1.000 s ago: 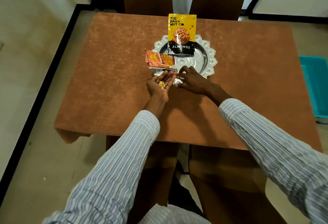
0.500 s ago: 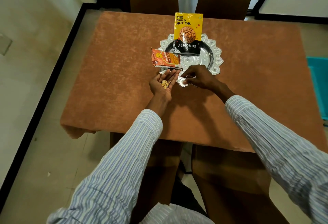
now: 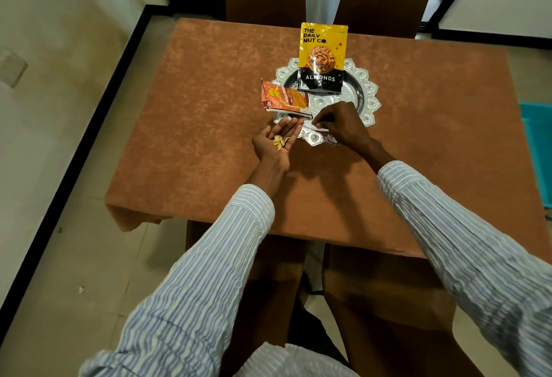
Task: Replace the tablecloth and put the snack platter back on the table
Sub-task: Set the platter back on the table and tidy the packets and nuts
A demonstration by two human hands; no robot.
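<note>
1. Right hand (image 3: 340,126) fingers (image 3: 318,122) curl down at the near rim of the snack platter (image 3: 372,99), pinching at something small; what it is can't be made out.
2. Left hand (image 3: 279,142) lies palm up, fingers relaxed, just left of the platter's near rim, cupping a few nut shells (image 3: 280,141).
3. Platter sits mid-bench on the brown tablecloth (image 3: 194,114), already laid flat.
4. Almonds pouch (image 3: 323,57) stands upright at the platter's far side; orange snack packet (image 3: 285,100) overhangs its left rim, long axis running left-right.
5. Key relation: debris lies at the platter's near edge, right hand on it, left palm beside it. Next move is likely a short leftward transfer into the palm.
</note>
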